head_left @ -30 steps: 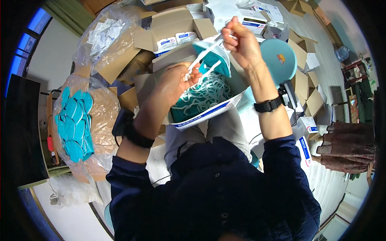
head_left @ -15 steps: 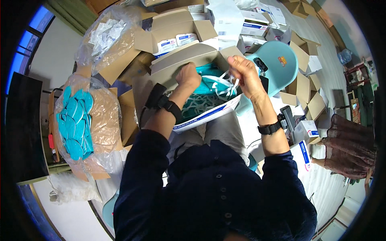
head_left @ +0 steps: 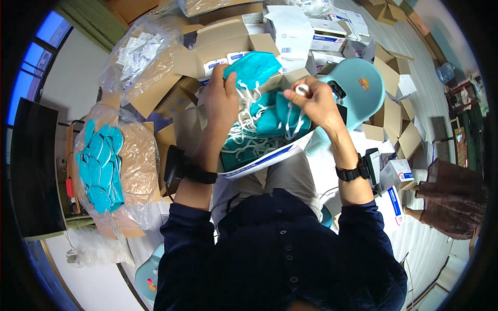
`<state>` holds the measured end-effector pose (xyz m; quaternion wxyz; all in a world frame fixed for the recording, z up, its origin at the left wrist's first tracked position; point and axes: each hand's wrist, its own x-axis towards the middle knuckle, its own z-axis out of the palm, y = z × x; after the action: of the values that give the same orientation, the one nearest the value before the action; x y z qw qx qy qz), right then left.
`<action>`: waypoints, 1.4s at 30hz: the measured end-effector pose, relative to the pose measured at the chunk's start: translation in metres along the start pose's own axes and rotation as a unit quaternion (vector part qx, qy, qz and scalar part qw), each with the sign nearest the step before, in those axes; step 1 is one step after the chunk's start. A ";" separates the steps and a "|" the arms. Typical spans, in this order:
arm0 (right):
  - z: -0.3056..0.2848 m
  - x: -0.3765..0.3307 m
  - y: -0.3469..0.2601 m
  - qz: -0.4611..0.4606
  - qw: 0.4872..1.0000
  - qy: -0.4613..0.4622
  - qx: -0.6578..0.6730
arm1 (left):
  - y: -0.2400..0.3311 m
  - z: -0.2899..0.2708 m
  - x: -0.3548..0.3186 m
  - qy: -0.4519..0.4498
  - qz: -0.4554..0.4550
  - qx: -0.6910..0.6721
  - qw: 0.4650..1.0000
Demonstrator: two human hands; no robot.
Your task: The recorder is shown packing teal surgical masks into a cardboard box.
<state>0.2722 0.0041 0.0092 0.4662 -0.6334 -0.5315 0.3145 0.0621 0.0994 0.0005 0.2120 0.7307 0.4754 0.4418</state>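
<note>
A white box with a blue stripe [head_left: 272, 156] sits open by my lap, holding several teal face masks [head_left: 282, 116] with tangled white elastic straps. My left hand [head_left: 220, 101] grips the left edge of one teal face mask [head_left: 254, 70], lifted above the box, its straps hanging below. Over the box's right side, my right hand [head_left: 316, 101] is closed in a pinch, with a white strap [head_left: 302, 90] looped at its fingers. Which mask that strap belongs to is hard to make out. Both wrists wear black bands with devices.
To the left, a plastic-lined carton [head_left: 140, 160] carries a pile of teal mask pieces [head_left: 101, 166]. A carton [head_left: 220, 39] with small white packs stands behind the box. A light-blue stool [head_left: 358, 85] is at the right, with cardboard boxes [head_left: 386, 111] beyond.
My left hand has moved left and up from inside the box, raising a teal mask. My right hand stays near the box's right side, now slightly lower with a strap in its fingers.
</note>
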 end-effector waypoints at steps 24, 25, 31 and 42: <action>0.029 0.026 -0.057 -0.021 0.984 0.048 0.169 | 0.019 -0.031 -0.013 -0.113 -0.179 -0.254 0.944; 0.028 0.027 -0.063 -0.007 0.984 0.047 0.174 | 0.026 -0.033 -0.016 -0.140 -0.204 -0.287 0.925; 0.036 0.031 -0.062 0.000 0.979 0.041 0.202 | 0.042 -0.028 -0.028 -0.212 -0.224 -0.389 0.868; 0.035 0.043 0.002 0.042 0.989 0.049 0.133 | 0.030 -0.116 -0.013 -0.123 0.113 -0.194 0.967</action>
<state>0.2519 0.0550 -0.0013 0.5584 -0.6023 -0.4344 0.3698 -0.0228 0.0614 0.0772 0.3552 0.7730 0.2656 0.4535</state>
